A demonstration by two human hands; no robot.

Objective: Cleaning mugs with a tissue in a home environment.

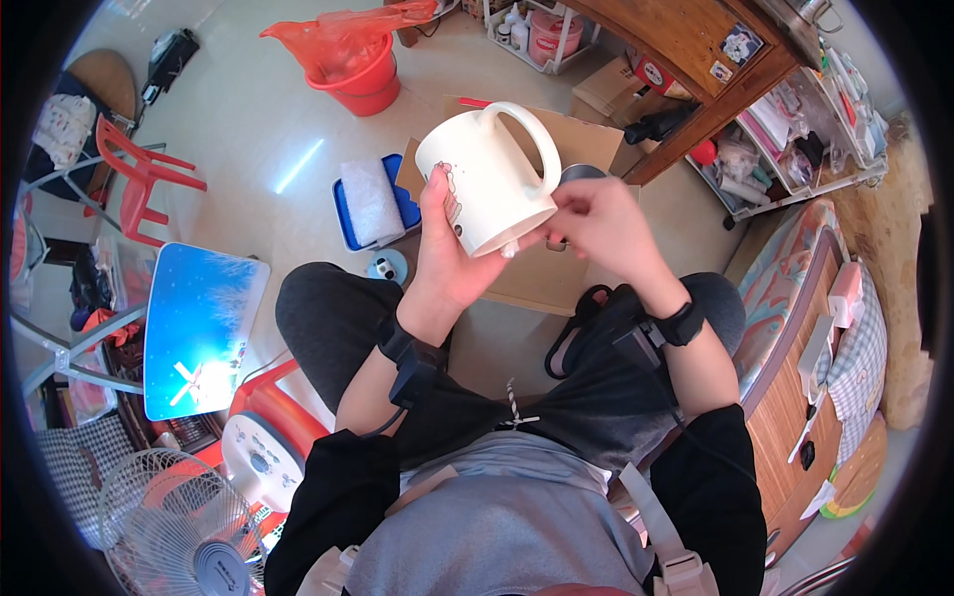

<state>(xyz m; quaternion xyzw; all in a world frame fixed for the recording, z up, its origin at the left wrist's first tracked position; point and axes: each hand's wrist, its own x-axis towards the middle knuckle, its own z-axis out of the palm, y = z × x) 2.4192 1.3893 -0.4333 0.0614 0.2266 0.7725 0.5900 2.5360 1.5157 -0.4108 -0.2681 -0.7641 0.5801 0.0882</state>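
I see the mug [482,179] already in hand and not set down, clasped tilted over the cardboard box [542,281] by the left hand [449,260], the right hand [608,226] bunched just beside it, whether gripping anything I can't tell.

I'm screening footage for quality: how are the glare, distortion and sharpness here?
In the head view, glare washes out the lower part of the blue tabletop, and a bright streak lies on the floor; the same head view curves toward a dark rim; also in the head view, the mug looks fairly crisp, the right hand perhaps slightly soft.
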